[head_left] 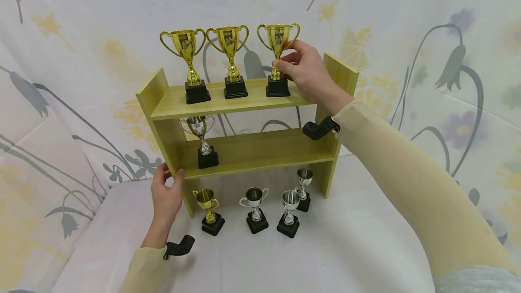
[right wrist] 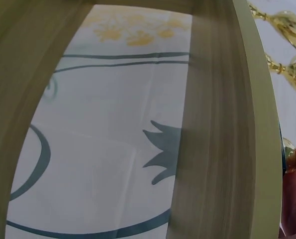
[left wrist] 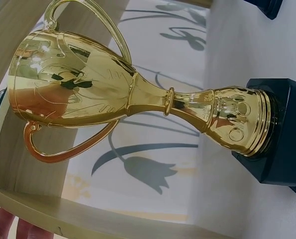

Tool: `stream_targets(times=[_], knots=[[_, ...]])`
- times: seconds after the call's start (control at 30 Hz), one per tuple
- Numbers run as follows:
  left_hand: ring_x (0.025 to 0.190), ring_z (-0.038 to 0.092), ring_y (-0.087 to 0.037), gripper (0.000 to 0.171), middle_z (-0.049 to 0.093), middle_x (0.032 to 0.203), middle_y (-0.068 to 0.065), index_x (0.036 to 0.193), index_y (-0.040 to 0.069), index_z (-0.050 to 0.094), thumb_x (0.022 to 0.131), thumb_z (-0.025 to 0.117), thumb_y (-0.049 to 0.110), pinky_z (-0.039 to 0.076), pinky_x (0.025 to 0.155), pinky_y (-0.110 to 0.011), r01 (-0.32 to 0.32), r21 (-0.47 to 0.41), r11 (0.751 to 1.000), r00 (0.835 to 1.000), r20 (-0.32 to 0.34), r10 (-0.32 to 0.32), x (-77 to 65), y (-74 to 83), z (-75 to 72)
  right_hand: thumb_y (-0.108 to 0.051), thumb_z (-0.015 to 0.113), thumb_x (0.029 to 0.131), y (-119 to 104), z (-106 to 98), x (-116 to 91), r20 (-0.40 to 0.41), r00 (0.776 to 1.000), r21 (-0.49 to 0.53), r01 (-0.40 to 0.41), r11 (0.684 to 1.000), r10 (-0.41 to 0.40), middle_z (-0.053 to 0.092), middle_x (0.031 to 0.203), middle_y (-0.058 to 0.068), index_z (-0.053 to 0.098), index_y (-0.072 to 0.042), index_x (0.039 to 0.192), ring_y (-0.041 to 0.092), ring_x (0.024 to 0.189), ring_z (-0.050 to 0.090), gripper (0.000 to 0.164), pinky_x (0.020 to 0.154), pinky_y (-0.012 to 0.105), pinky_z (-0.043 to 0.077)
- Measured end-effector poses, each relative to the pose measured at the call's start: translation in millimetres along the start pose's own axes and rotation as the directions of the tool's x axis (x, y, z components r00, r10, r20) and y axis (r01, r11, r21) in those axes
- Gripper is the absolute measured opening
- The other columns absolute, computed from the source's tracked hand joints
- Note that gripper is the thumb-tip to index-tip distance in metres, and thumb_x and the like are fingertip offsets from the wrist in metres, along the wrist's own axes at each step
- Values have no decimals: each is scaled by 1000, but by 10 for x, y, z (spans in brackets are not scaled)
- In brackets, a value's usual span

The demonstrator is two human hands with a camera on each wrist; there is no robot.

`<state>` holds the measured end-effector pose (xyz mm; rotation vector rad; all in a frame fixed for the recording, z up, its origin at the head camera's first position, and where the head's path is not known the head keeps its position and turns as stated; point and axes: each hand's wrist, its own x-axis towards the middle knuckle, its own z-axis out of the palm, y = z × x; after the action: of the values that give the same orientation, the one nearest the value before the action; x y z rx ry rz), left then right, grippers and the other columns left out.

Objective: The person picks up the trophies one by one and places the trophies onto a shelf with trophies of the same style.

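Observation:
On the right of the top shelf, my right hand [head_left: 307,69] pinches the stem of a gold trophy [head_left: 278,35], whose black base rests on the board. Two more gold trophies, a middle one [head_left: 229,40] and a left one [head_left: 185,46], stand beside it. My left hand [head_left: 167,193] grips the left side panel of the wooden shelf [head_left: 156,96], thumb in front and fingers behind. In the left wrist view its fingers [left wrist: 23,231] show at the panel's edge. A silver trophy [head_left: 198,128] stands at the left of the middle shelf.
On the white cloth below stand a small gold trophy [head_left: 206,199], and silver trophies at the center [head_left: 254,197], front right [head_left: 291,200] and back right [head_left: 304,177]. A patterned curtain [head_left: 407,58] hangs behind the shelf.

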<state>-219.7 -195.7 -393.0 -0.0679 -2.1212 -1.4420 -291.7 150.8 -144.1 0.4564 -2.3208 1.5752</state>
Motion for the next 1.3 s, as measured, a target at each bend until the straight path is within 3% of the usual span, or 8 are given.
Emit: stream_targets(times=[0.6,0.8,0.97,1.07,1.13,1.23,1.3], knots=[[119,50,-34,39,51,127,-19,137,1,49,101,55,14,48,91,-60,-6,-1,1000,1000,-8,6,2,-28,-43,-15,68,95,-12,101,88,16,999,59,-44,997,43,63,104,8,55,-10,130,19,95,60,38,82,30,49],[118,51,-36,39,51,126,-20,136,-1,49,101,54,13,50,90,-57,-18,7,1000,1000,-10,18,5,-15,-31,-15,68,95,-6,111,104,19,998,71,-65,995,64,63,104,7,55,-10,131,19,95,60,39,82,31,49],[119,50,-37,40,50,126,-21,137,-2,48,101,54,14,47,90,-63,-21,3,1000,1000,-5,21,8,-18,-28,-14,67,95,-9,130,131,26,997,91,-73,993,70,62,104,7,55,-10,132,19,96,60,40,83,32,49],[116,52,-35,39,52,125,-20,135,-2,50,101,54,14,50,88,-56,-32,33,999,999,-16,32,19,-26,-38,-13,68,94,-23,143,141,31,997,119,-71,990,68,62,104,7,55,-10,132,19,96,60,39,83,31,49],[115,53,-34,38,53,124,-19,135,-1,50,100,55,14,53,84,-40,-37,51,998,999,-16,38,28,-32,-42,-12,68,94,-31,139,139,34,997,139,-80,987,76,62,104,7,56,-10,131,19,96,60,39,82,31,48],[114,53,-32,38,54,124,-18,135,-1,51,100,55,14,48,79,-18,-37,61,997,999,-4,37,41,-36,-38,-12,68,94,-39,123,136,34,995,179,-98,979,94,62,105,7,57,-10,131,19,96,61,39,85,34,48],[114,53,-31,39,53,125,-18,135,0,51,100,56,15,47,78,-15,-30,59,998,1000,5,30,43,-35,-31,-12,69,93,-39,110,130,34,993,201,-114,973,110,62,107,7,58,-9,131,20,97,62,40,88,36,48]])
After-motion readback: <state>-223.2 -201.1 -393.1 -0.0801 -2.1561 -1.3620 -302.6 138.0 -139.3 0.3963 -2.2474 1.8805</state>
